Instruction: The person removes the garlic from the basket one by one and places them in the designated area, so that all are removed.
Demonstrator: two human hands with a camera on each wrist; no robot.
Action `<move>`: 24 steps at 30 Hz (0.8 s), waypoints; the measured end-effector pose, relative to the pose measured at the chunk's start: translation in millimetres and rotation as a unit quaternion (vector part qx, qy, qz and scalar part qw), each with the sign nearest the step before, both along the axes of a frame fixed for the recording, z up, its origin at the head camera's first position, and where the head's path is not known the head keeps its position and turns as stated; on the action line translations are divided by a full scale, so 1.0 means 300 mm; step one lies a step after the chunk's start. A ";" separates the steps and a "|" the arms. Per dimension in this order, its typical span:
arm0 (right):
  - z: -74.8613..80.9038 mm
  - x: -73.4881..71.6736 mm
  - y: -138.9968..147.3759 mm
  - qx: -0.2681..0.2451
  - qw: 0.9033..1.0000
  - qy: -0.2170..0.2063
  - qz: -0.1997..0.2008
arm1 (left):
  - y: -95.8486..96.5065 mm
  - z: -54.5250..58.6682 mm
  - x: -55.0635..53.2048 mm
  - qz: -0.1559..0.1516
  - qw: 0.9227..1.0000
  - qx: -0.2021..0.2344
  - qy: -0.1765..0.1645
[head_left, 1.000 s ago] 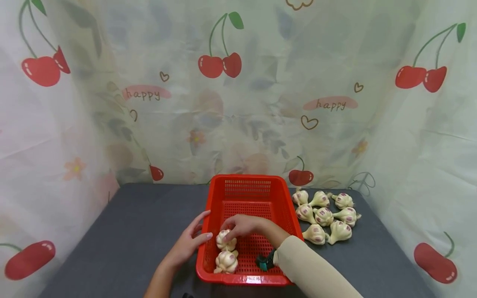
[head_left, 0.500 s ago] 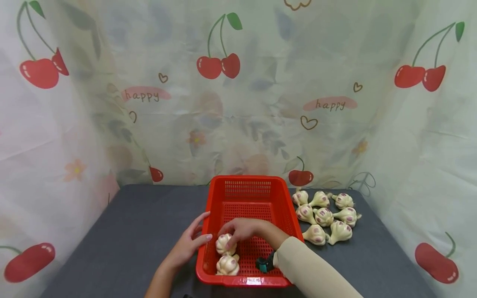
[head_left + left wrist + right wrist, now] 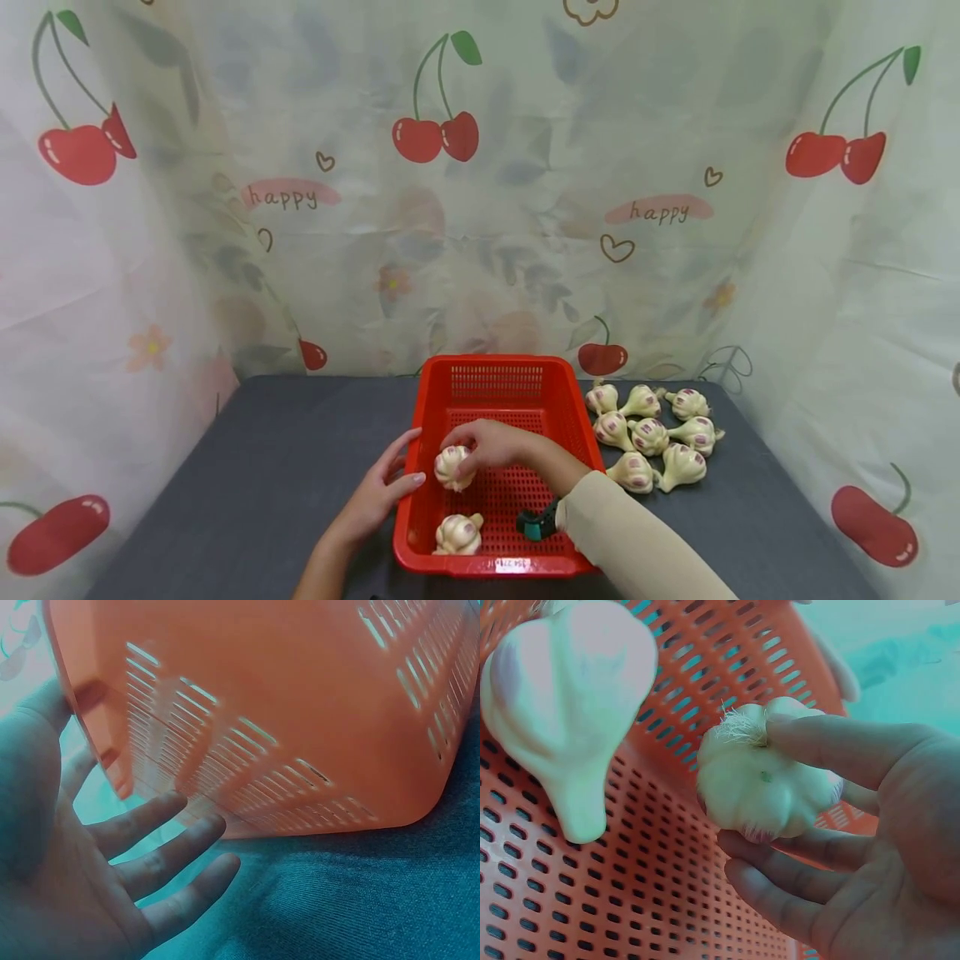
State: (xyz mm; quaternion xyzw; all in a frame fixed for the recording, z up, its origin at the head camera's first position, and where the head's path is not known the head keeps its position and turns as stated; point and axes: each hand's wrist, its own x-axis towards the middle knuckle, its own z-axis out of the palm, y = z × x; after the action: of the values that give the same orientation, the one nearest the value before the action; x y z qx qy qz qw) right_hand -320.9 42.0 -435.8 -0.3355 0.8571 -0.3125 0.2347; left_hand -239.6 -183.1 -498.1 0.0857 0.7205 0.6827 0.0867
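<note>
My right hand [image 3: 491, 443] pinches a garlic bulb [image 3: 452, 468] between thumb and fingers, inside the left part of a red plastic basket [image 3: 498, 360]. In the right wrist view, the thumb presses near the wispy roots of this bulb [image 3: 761, 780], with fingertips along its other side. A second garlic bulb [image 3: 459, 534] lies in the basket's near left corner, its stem seen in the right wrist view. On the basket's left rim rests my left hand [image 3: 382, 485]. The left wrist view shows several extended fingers [image 3: 172, 862] outside the slotted wall.
Several garlic bulbs [image 3: 649, 437] lie grouped on the dark table [image 3: 315, 433], right of the basket. A cherry-printed curtain [image 3: 517, 275] encloses the back and sides. The right wrist wears a dark strap [image 3: 536, 523] low over the basket floor.
My right hand has moved the pinched garlic bulb away from the near bulb, opening a gap between them. The near bulb has shifted slightly. My left hand stays at the rim.
</note>
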 end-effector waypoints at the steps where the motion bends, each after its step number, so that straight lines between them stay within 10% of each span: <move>1: 0.005 -0.001 0.005 -0.002 1.000 0.003 -0.001 | 0.001 0.001 0.001 -0.001 1.000 0.003 0.001; 24: 0.135 -0.016 0.228 -0.100 0.994 0.025 -0.037 | 0.005 0.004 0.001 0.000 1.000 0.014 0.007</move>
State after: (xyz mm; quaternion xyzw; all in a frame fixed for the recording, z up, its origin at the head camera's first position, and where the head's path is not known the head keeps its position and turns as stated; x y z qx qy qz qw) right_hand -325.6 110.4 -395.3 -0.3326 0.8390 -0.3970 0.1668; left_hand -239.3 -181.7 -496.8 0.0920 0.7117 0.6918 0.0803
